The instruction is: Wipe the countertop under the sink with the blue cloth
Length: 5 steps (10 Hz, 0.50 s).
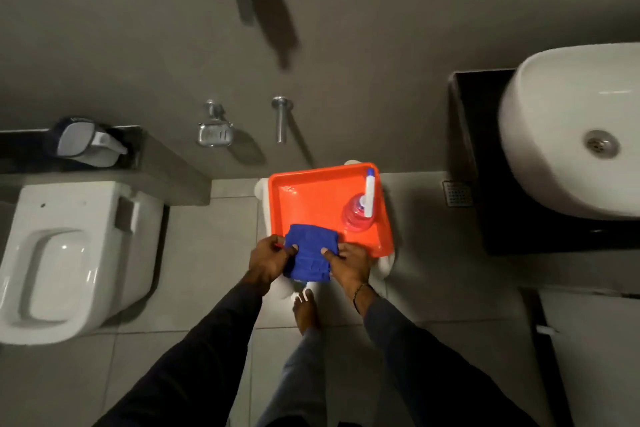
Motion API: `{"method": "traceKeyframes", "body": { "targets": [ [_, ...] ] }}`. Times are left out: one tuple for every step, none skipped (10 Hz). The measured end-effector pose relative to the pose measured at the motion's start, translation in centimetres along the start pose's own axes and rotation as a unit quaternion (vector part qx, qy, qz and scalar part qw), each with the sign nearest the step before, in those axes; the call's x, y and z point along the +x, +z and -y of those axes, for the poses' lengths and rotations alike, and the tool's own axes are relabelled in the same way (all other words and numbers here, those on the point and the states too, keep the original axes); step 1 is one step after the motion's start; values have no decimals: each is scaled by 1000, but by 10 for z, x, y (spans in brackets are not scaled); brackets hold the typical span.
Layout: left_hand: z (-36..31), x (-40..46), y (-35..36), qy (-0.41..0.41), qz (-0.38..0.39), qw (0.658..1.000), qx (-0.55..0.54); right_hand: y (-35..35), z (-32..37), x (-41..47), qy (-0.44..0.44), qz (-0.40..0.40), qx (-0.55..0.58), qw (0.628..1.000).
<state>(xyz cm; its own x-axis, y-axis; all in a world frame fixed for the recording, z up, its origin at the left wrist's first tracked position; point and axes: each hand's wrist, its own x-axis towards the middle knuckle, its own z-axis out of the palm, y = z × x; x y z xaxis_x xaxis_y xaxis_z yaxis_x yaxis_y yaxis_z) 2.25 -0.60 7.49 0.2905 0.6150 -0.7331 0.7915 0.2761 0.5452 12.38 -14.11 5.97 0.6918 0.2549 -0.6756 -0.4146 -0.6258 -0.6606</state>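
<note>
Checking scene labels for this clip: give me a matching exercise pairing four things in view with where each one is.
Things:
1. blue cloth
2. spray bottle
3. white sink
4. toilet

Places:
A. on the black countertop at right
B. standing in the orange tray
C. on the floor at far left
D. held between the left hand and right hand at the tray's near edge

Pairs: 1-D, 2-B, 3-A, 4-C
</note>
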Motion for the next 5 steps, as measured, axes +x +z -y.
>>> {"method": "traceKeyframes", "body": {
  "targets": [
    [-11, 32, -19, 36, -5, 998, 57, 32, 11, 16, 0, -20, -2, 1000],
    [-33, 72, -24, 107, 17, 975, 195, 54, 12, 49, 2, -46, 4, 999],
    [-44, 95, -19, 144, 25, 942, 303, 66, 10, 64, 37, -34, 13, 999],
    [-47, 114, -14, 147, 39, 902, 404, 77, -1, 75, 94, -1, 45, 995],
    [-44, 116, -12, 143, 44, 894, 423, 65, -6, 70, 100, 12, 43, 994]
  ]
}}
